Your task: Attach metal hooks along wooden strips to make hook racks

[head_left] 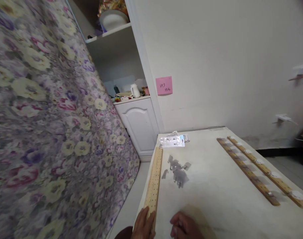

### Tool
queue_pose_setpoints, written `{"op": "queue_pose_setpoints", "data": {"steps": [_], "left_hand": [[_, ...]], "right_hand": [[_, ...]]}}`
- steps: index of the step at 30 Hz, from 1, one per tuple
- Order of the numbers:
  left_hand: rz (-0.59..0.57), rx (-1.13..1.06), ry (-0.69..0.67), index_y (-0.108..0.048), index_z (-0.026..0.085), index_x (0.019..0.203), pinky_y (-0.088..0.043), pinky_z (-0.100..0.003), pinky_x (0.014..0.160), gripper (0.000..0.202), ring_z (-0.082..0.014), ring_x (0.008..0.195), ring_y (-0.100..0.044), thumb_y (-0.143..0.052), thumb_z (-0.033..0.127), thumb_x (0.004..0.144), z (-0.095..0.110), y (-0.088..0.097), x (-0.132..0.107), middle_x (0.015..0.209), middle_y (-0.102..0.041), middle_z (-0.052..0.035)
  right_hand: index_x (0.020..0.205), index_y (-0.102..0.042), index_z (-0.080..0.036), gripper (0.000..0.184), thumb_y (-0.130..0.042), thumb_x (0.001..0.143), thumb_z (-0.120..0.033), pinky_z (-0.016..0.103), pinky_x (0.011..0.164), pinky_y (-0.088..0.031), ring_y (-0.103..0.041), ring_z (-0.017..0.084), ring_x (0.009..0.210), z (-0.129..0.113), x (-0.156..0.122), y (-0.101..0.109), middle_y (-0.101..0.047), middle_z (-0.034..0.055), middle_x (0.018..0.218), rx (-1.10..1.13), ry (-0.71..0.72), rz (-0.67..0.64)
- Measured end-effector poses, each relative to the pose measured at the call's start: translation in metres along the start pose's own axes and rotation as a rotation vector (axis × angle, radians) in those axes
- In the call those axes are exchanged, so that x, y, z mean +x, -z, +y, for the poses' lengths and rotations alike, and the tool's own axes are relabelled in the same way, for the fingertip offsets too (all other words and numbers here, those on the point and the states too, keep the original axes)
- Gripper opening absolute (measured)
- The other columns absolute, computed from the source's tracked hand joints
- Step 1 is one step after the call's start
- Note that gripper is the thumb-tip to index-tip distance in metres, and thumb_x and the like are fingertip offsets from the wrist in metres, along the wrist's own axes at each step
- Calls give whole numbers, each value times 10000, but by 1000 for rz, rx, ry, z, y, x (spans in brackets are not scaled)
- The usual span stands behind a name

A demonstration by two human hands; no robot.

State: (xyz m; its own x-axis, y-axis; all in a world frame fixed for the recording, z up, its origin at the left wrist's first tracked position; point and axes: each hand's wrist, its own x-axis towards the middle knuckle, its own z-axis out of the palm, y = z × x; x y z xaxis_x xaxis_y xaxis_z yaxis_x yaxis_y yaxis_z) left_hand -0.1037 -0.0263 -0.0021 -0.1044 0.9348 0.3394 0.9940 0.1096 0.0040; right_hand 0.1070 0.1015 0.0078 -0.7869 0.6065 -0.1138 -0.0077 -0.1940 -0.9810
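My left hand (pixel 143 224) is at the near end of a pair of long pale wooden strips (pixel 154 181) with rows of holes, lying along the table's left edge. Its fingers lie over the wood and close on it, with part of the grip out of frame. To the right, my right hand (pixel 185 226) rests low over the table with its fingers curled in, and nothing shows in them. Ahead of both hands lies a loose pile of small grey translucent pieces (pixel 179 174), some with shiny metal bits. Clear plastic packaging (pixel 171 141) sits at the far left corner.
Two darker wooden strips (pixel 248 171) carrying clear and white pieces lie along the right side of the pale table (pixel 203 199). A floral curtain (pixel 66 132) hangs at left, beside a white cabinet (pixel 140 124). A pink note (pixel 163 85) is on the wall.
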Motion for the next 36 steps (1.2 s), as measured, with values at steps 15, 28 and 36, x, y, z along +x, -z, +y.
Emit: {"op": "queue_pose_setpoints", "data": {"steps": [15, 28, 36], "left_hand": [[39, 177, 4, -452, 368, 1319, -533, -264, 873, 538, -204, 1192, -538, -534, 202, 814, 16, 16, 5, 1302, -577, 10], [37, 67, 37, -519, 210, 1261, -425, -495, 991, 472, -336, 1293, -403, -552, 370, 818, 78, 11, 111, 1395, -456, -147], [-116, -41, 332, -515, 82, 1246, -289, -472, 1064, 463, -326, 1300, -361, -440, 289, 839, 94, 5, 185, 1338, -490, -190]], "right_hand": [[840, -470, -184, 262, -544, 712, -401, 218, 467, -404, -591, 105, 454, -1, -6, -5, -594, -26, 651, 55, 14, 18], [817, -440, -197, 302, -534, 704, -461, 220, 461, -398, -577, 109, 445, 4, -2, -2, -586, -29, 638, 70, 19, -29], [864, -487, -189, 253, -564, 723, -385, 231, 542, -411, -576, 116, 539, -4, -5, 4, -611, -5, 666, 42, 1, -52]]}}
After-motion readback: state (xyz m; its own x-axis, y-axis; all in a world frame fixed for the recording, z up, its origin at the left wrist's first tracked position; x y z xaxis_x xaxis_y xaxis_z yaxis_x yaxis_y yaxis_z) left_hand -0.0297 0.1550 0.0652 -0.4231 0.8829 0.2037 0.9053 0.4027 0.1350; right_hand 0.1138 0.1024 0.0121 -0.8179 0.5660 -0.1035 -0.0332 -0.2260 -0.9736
